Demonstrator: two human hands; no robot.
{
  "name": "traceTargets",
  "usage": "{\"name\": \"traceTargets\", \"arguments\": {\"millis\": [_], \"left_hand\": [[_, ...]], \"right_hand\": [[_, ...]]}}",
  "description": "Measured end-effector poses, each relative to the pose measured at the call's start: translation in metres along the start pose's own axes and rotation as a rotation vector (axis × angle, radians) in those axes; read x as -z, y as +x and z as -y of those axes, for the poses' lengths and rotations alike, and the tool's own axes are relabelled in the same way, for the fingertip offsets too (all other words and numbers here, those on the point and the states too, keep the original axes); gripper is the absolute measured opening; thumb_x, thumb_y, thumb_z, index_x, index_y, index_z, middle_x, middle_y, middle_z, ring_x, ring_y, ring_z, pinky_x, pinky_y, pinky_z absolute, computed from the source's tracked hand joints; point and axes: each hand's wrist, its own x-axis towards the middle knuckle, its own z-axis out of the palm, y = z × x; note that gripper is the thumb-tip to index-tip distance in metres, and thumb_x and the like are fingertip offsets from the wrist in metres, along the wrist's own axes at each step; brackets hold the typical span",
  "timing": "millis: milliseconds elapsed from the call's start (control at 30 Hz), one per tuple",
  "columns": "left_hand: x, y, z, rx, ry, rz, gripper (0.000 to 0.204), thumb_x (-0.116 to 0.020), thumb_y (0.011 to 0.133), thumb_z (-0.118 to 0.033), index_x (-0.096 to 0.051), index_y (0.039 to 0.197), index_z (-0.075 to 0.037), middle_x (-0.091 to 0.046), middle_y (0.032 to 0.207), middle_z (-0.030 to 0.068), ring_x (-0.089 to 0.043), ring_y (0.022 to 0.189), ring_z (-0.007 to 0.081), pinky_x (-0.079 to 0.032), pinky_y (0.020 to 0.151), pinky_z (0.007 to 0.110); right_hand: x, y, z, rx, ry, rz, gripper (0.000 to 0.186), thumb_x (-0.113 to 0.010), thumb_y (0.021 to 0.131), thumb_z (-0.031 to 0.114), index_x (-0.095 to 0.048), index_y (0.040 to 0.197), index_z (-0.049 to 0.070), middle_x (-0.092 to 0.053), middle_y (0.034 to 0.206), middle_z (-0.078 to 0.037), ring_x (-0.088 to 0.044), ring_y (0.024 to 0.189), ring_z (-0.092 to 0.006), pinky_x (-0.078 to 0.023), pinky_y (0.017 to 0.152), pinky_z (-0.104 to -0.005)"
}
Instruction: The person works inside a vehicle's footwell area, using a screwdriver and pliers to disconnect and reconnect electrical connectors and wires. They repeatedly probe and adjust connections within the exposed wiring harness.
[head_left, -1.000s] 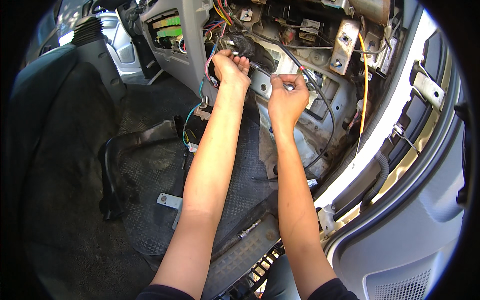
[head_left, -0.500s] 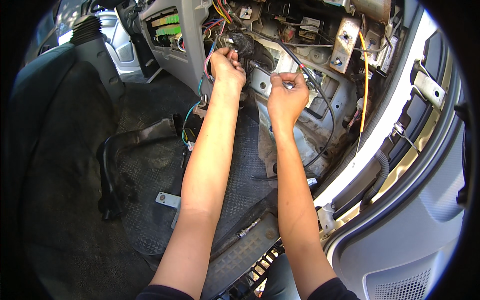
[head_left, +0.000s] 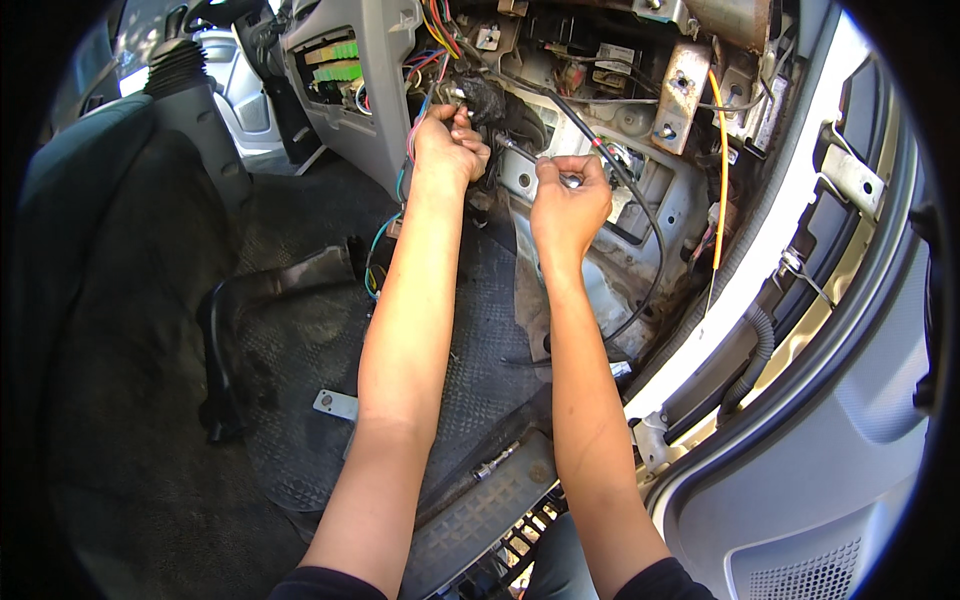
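Observation:
Under the opened dashboard, my right hand (head_left: 572, 205) is closed around a slim metal wrench (head_left: 521, 150). The wrench's far end reaches up and left to the dark parts beside a grey metal bracket (head_left: 522, 180), and its shiny near end shows at my fingers. To the left, my left hand (head_left: 448, 145) has its fingers curled in just below a black foam-wrapped part (head_left: 484, 101). What those fingers grip is hidden. Coloured wires (head_left: 414, 140) run down beside my left wrist.
A black curved duct (head_left: 215, 345) and a metal bracket (head_left: 336, 403) lie on the floor mat. On the door sill rests a socket extension (head_left: 497, 461). A black cable (head_left: 655, 235) loops right of my right hand, near an orange cable (head_left: 724, 170). The open door (head_left: 830, 470) stands at right.
Both hands have shifted slightly left and down in the picture. The wrench has tilted a little and shows more of its shaft; my right hand still grips it.

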Motion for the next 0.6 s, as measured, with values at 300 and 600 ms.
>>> {"name": "traceTargets", "arguments": {"millis": [300,600], "left_hand": [[-0.013,-0.004,0.018,-0.164,-0.097,-0.183,0.016,-0.056,0.086,-0.021,-0.052,0.08,-0.006,-0.055,0.072,0.0015,-0.052,0.057,0.0145,-0.045,0.054,0.028],[0.002,0.004,0.027,-0.422,0.173,-0.211,0.022,-0.051,0.09,-0.029,-0.05,0.075,-0.012,-0.047,0.066,0.0004,-0.044,0.054,0.0151,-0.037,0.049,0.031]], "right_hand": [[-0.001,0.001,-0.002,-0.024,0.009,0.007,0.017,-0.076,0.079,0.012,-0.066,0.081,-0.002,-0.07,0.078,-0.013,-0.065,0.074,-0.0232,-0.05,0.076,-0.0352],[0.006,0.006,0.003,-0.085,-0.073,0.028,0.015,-0.071,0.075,0.012,-0.068,0.078,-0.002,-0.068,0.069,-0.019,-0.067,0.066,-0.0336,-0.052,0.07,-0.0424]]}}
